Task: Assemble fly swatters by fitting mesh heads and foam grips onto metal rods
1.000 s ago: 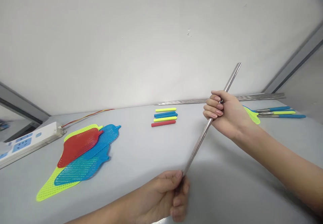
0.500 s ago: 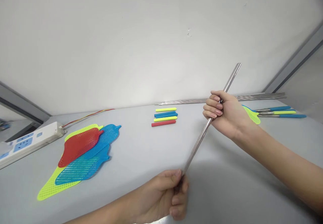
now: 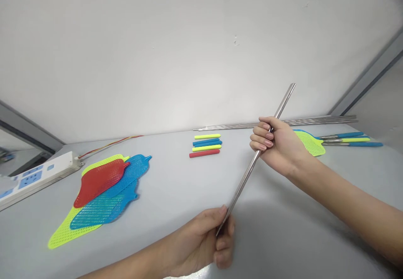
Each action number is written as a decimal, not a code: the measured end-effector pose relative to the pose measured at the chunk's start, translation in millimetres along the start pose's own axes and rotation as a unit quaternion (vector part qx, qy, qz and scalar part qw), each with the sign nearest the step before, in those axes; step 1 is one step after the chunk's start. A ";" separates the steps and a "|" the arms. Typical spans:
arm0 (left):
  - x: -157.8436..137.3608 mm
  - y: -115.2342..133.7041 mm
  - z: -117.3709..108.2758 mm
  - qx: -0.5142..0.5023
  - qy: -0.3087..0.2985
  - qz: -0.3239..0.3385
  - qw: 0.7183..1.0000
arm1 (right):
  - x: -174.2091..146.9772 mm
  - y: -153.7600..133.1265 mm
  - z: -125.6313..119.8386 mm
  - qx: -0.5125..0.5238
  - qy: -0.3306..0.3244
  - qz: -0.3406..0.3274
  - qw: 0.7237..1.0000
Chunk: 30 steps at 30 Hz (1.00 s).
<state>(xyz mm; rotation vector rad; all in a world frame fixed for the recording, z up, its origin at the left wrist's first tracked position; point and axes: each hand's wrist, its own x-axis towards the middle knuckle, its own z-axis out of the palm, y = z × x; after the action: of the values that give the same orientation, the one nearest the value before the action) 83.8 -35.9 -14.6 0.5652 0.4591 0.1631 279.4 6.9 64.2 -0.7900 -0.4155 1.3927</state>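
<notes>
Right hand (image 3: 280, 144) closed in a fist around the metal rod (image 3: 244, 180); left hand (image 3: 210, 237) pinches its lower end between thumb and fingers. Rod slants above the table (image 3: 170, 195); the two-point hold presumably keeps it steady. Cannot tell whether it is one piece. Beyond: coloured sticks (image 3: 206, 149) lie side by side, apparently for easy picking; more rods (image 3: 317, 121) run along the wall (image 3: 189, 61), probably out of the way. Swatter heads (image 3: 97, 180) overlap at left, likely to save space; handled swatters (image 3: 362, 140) lie at right.
</notes>
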 end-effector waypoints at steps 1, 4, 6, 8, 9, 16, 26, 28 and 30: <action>0.2 -0.1 0.4 0.002 0.002 0.001 1.000 | 0.2 0.1 -0.3 -0.001 0.000 0.000 1.000; 0.3 -0.3 2.1 0.012 0.006 0.006 1.000 | 0.6 0.6 -1.0 -0.011 0.003 0.004 1.000; 0.4 -0.2 3.3 0.016 0.007 0.009 1.000 | 0.6 1.3 -1.0 -0.016 0.008 0.008 1.000; 0.6 0.0 4.2 0.018 0.005 0.011 1.000 | 0.6 2.2 -1.0 -0.017 0.010 0.010 1.000; 0.8 0.1 4.4 0.018 0.006 0.011 1.000 | 0.7 2.7 -1.0 -0.016 0.010 0.010 1.000; 2.5 -2.2 3.4 0.025 0.010 0.001 1.000 | 0.3 4.2 -2.2 -0.003 0.003 0.019 1.000; 1.3 -7.2 2.4 0.038 0.014 0.007 0.999 | -3.7 15.1 -2.7 -0.002 -0.013 0.003 1.000; 0.8 -7.2 2.2 0.041 0.013 0.005 0.999 | -4.0 17.4 -3.2 0.002 -0.008 -0.004 1.000; 0.4 -7.3 1.5 0.046 0.010 0.001 0.999 | -4.2 19.0 -3.5 0.007 -0.001 -0.010 1.000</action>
<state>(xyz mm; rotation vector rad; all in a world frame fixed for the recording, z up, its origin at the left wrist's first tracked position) 85.0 -42.6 -17.7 0.6538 0.4868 0.1502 267.6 1.6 49.2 -0.7716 -0.4129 1.3768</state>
